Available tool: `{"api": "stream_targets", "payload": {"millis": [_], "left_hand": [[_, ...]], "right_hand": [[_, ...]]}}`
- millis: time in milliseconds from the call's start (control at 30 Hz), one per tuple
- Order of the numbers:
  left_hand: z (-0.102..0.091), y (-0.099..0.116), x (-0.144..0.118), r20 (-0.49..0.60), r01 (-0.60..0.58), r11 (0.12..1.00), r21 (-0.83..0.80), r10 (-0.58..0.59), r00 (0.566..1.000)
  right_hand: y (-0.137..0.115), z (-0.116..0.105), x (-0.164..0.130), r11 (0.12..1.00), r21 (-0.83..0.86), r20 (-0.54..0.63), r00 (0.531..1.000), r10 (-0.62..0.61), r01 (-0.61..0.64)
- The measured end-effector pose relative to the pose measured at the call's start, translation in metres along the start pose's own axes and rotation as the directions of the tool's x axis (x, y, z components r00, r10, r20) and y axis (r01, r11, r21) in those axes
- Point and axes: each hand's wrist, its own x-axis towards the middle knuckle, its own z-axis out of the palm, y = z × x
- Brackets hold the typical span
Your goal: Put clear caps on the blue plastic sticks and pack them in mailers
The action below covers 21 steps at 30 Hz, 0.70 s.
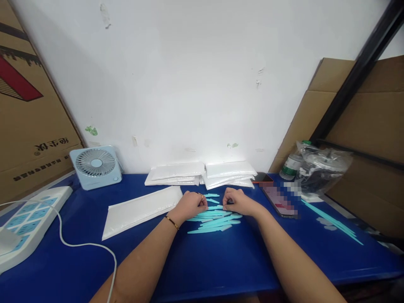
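Several slim teal eyebrow razors (pixel 217 224) with pale caps lie in a loose pile on the blue table. At the pile's far side, my left hand (pixel 190 205) pinches the left end of one eyebrow razor (pixel 215 208). My right hand (pixel 238 202) is closed at its right end, thumb and fingertips together. Two more razors (pixel 212 195) lie just beyond, between my hands. A flat white padded envelope (pixel 142 210) rests to the left, its right end close to my left hand.
Two stacks of white padded envelopes (pixel 175 171) stand against the wall. A light blue fan (pixel 96 167) and a power strip (pixel 34 221) with a white cable are at left. On the right are a phone (pixel 279 200), a bottle (pixel 292 165), a plastic bag (pixel 322 168) and more teal razors (pixel 334 221).
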Motion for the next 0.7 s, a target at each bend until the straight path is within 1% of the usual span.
{"api": "stream_targets", "payload": {"millis": [67, 100, 200, 267, 333, 433, 533, 633, 700], "left_hand": [[0.0, -0.002, 0.002, -0.043, 0.021, 0.999, 0.042, -0.019, 0.999], [0.0, -0.005, 0.003, -0.073, 0.04, 0.997, 0.063, -0.035, 0.997], [-0.003, -0.011, 0.005, -0.153, 0.127, 0.988, 0.084, -0.113, 0.982], [-0.005, -0.013, 0.004, -0.198, 0.166, 0.984, 0.064, -0.151, 0.968], [-0.006, -0.011, 0.003, -0.195, 0.143, 0.989, 0.036, -0.133, 0.972], [-0.007, -0.004, -0.001, -0.087, 0.04, 0.999, 0.008, -0.039, 0.995], [-0.006, 0.001, -0.003, 0.011, -0.011, 1.0, 0.004, 0.011, 1.0], [-0.004, 0.002, -0.002, 0.046, -0.009, 1.0, 0.008, 0.009, 0.999], [-0.002, 0.0, 0.0, 0.014, 0.001, 1.0, 0.024, -0.002, 1.0]], "right_hand": [[0.007, -0.002, 0.0, 1.0, 0.002, -0.053, 0.999, -0.001, 0.001], [0.012, -0.003, 0.0, 1.0, 0.001, -0.089, 0.996, 0.016, -0.016], [0.024, -0.009, -0.002, 0.992, -0.003, -0.198, 0.973, 0.12, -0.123], [0.024, -0.012, -0.002, 0.988, 0.016, -0.233, 0.96, 0.156, -0.156], [0.018, -0.011, -0.003, 0.993, 0.048, -0.203, 0.973, 0.114, -0.106], [0.004, -0.005, -0.002, 0.998, 0.06, -0.079, 0.997, 0.009, -0.005], [-0.006, 0.003, 0.0, 0.999, 0.035, 0.015, 1.0, -0.022, 0.021], [-0.007, 0.005, 0.001, 0.999, 0.036, 0.032, 0.999, -0.022, 0.021], [-0.003, 0.003, 0.001, 0.999, 0.037, 0.007, 1.0, -0.018, 0.018]]}}
